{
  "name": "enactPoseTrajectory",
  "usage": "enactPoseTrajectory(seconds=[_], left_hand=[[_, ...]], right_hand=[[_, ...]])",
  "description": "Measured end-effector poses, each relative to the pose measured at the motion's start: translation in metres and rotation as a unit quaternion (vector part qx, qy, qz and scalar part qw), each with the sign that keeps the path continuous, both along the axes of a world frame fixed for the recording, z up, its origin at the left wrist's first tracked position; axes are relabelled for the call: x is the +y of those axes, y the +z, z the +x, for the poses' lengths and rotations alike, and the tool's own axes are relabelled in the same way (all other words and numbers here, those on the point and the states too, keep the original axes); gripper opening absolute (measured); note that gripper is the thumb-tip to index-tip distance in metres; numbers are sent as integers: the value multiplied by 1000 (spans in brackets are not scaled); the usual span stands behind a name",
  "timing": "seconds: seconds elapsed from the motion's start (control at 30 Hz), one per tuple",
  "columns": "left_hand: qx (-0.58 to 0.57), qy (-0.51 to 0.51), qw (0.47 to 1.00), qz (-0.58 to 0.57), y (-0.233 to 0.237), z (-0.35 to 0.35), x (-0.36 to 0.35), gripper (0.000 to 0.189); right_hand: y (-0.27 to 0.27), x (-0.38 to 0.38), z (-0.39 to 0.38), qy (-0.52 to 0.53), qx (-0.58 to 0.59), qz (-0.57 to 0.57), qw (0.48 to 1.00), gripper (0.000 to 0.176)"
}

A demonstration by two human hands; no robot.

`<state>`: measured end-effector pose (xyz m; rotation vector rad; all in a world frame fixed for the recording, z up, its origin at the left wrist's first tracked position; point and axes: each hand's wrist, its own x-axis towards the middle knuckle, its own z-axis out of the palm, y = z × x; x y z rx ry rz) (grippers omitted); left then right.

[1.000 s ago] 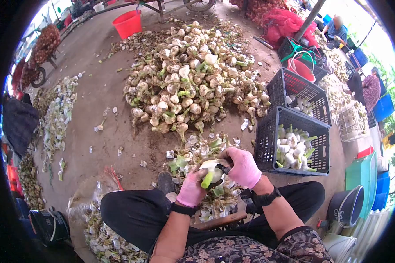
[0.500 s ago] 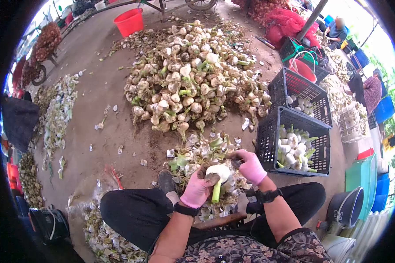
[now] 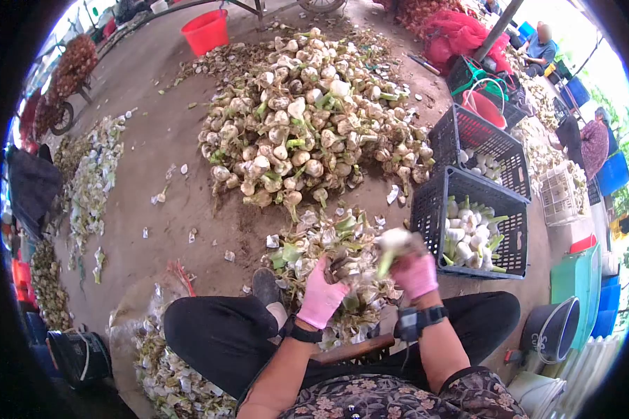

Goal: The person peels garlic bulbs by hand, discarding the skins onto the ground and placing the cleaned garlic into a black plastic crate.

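A garlic bulb, white with a short green stem, is in my right hand, held just left of the black crate. Motion blurs the bulb and my fingertips. My left hand hovers to the left, apart from the bulb, its fingers loosely bent and seemingly holding nothing. Both hands wear pink gloves with dark, soiled fingertips. Beneath them lies a heap of garlic peelings and cut leaves. Cleaned garlic bulbs with trimmed green stems lie in the near black crate.
A big pile of uncleaned garlic rises ahead. Behind the near crate stands another black crate, with a red bucket beyond. Another red bucket is at the back. A dark bucket stands right. Two people sit far right.
My right hand has carried the garlic bulb up and right, out of my left hand's grasp. The left hand has let go and shifted slightly right.
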<state>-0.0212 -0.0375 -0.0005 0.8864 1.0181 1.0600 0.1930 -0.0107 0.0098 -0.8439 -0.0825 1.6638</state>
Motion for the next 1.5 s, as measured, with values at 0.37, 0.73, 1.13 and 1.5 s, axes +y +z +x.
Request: enactPoseTrajectory(seconds=[0.37,0.73,1.13,1.5], left_hand=[[16,-44,997,-59,13,18,-6,25],[-166,12,975,-150,18,6,7,34],[26,62,986,-155,13,-3,21,46],[2,98,989,-111,24,-13,21,37]], right_hand=[[-31,40,4,53,-118,93,987,34],[-128,92,-174,506,-763,72,397,70],[-129,13,-202,635,-702,180,268,57],[-107,56,-189,558,-590,-34,583,41]])
